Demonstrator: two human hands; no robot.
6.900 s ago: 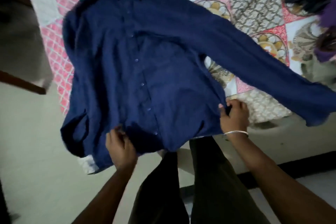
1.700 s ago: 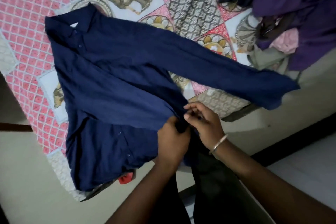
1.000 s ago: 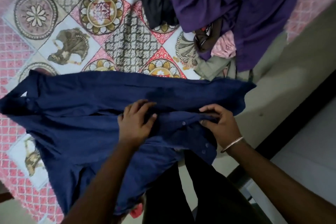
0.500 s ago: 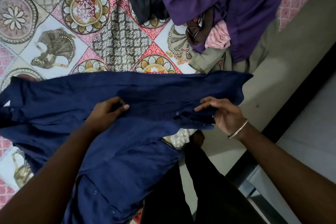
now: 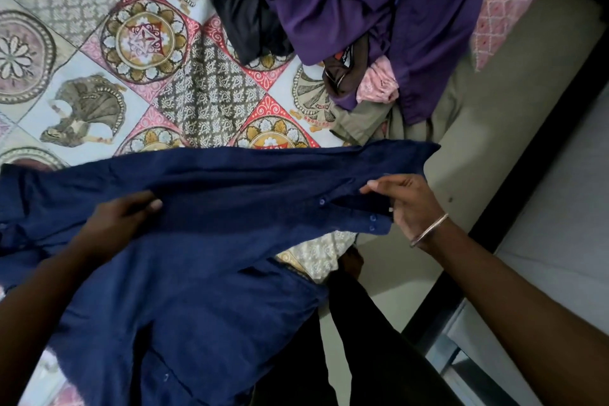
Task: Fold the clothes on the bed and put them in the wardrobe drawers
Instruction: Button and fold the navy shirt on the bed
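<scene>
Left hand: fingers curled over a fold of the navy shirt, gripping the cloth partway along the sleeve; the fingertips are partly buried in the fabric, so the exact grip is hard to read. Right hand: thumb and fingers pinch the sleeve's buttoned cuff end, with a thin metal bangle on the wrist. The sleeve runs between the two hands as a raised, roughly level band, its far tip passing just beyond the right hand. The shirt body lies spread below the left forearm, at the near edge of the bed and draping toward the person's dark trousers. Bedsheet: patchwork print of medallions and elephants in pink, red and grey. Far right of the bed: an unfolded heap with a purple garment on top, a black garment beside it, and pink and khaki pieces beneath. Pale floor lies to the right.
</scene>
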